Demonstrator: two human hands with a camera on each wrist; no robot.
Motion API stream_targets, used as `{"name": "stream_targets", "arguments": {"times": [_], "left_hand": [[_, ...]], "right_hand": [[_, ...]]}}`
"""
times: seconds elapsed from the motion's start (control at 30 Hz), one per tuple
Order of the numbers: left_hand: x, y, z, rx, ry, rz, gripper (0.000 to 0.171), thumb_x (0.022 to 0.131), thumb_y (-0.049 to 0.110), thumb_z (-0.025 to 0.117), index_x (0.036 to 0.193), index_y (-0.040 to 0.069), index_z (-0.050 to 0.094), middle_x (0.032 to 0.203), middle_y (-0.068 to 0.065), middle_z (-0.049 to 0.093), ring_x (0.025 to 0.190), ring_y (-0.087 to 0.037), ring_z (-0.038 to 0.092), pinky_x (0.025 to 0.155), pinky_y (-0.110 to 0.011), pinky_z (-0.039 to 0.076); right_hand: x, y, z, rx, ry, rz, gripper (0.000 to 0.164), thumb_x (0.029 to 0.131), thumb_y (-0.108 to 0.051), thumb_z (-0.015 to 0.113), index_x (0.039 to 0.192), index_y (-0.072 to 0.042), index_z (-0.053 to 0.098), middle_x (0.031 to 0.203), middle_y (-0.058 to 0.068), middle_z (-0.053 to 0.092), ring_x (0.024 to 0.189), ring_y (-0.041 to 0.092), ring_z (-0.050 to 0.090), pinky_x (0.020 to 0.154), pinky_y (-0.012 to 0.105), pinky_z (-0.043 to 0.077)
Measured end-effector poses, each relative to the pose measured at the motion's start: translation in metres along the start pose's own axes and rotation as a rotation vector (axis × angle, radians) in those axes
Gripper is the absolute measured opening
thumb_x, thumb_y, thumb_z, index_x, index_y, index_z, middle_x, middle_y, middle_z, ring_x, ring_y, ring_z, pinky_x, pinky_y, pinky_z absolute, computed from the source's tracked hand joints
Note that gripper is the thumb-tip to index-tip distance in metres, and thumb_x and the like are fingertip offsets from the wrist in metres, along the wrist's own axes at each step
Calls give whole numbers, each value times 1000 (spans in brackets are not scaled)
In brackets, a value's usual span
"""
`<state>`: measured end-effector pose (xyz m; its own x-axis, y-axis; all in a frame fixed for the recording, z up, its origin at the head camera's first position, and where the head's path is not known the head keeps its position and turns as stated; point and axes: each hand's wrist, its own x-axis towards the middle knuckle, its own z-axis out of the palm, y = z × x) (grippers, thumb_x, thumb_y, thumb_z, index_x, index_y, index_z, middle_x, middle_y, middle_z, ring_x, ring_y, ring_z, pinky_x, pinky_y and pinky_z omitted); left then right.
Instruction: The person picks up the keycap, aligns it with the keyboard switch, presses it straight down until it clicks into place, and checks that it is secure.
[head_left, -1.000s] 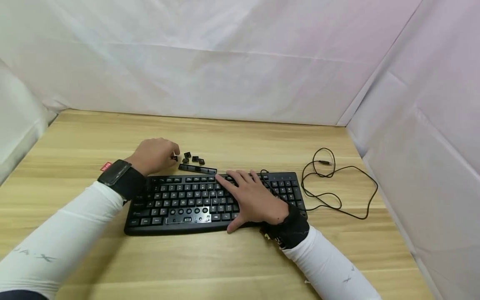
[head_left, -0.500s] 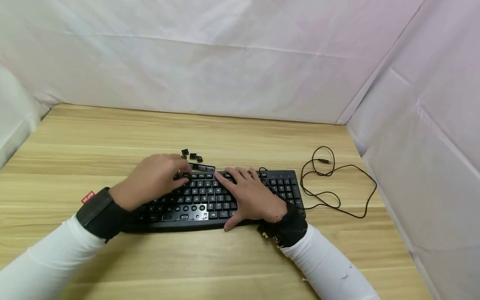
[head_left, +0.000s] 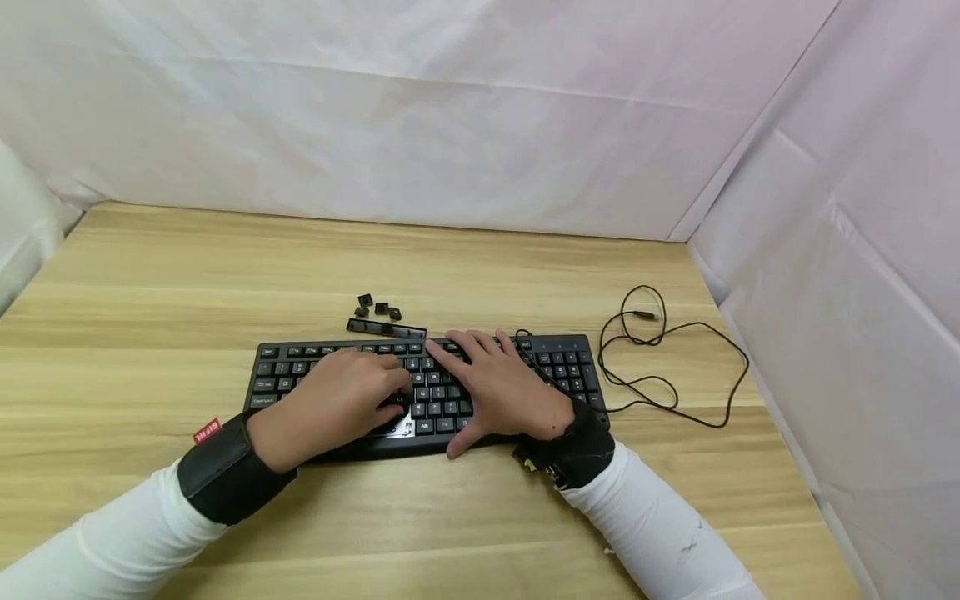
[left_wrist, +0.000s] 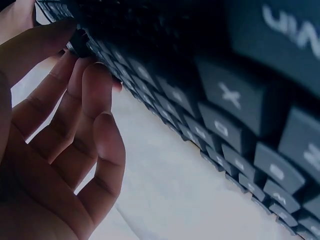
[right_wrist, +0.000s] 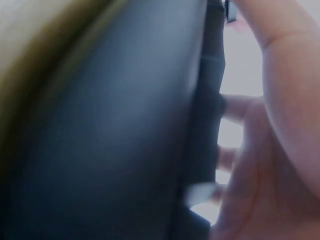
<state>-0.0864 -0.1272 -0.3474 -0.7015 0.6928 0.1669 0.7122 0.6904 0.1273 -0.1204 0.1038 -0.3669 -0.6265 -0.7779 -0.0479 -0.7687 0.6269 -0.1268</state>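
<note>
A black keyboard (head_left: 420, 397) lies on the table, with a glossy gap in its lower rows where keycaps are off. My left hand (head_left: 341, 400) is over the middle of that gap, thumb and fingertips pinching a small black keycap (left_wrist: 80, 44). Spread across the keyboard's right half, my right hand (head_left: 506, 390) rests on it, thumb at the front edge. Behind the keyboard lie several loose keycaps (head_left: 382, 308) and a long black space bar (head_left: 386, 328). The left hand hides part of the gap.
The keyboard's thin black cable (head_left: 708, 421) loops over the wooden table (head_left: 480, 525) at the right, its USB plug (head_left: 643, 315) among the loops. White cloth walls (head_left: 420, 150) stand behind and to the sides.
My left hand has come from the loose keycaps down and right to the gap in the lower rows, carrying a keycap. The right hand stays in place on the keyboard.
</note>
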Motion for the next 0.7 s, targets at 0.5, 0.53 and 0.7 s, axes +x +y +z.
{"name": "stream_targets", "arguments": {"times": [0.5,0.53,0.7], "left_hand": [[0,6,3,29,-6,54,14,69,22,80,77,15,70,78,2,67,65,-13,61,59,-39,52],[0,7,4,36,-8,53,14,69,22,80,77,15,70,78,2,67,65,-13,61,58,-39,51],[-1,9,6,66,-3,47,17,69,22,80,78,14,68,77,1,68,64,-15,61,52,-37,48]], "right_hand": [[1,0,-1,-1,-2,9,133,46,-85,62,152,-18,17,150,15,26,131,32,24,102,65,23],[1,0,-1,-1,-1,8,133,46,-85,62,152,-18,17,150,15,26,131,32,24,102,65,23],[1,-1,0,7,-9,6,132,47,-84,62,152,-19,16,150,15,25,132,32,24,103,65,22]]}}
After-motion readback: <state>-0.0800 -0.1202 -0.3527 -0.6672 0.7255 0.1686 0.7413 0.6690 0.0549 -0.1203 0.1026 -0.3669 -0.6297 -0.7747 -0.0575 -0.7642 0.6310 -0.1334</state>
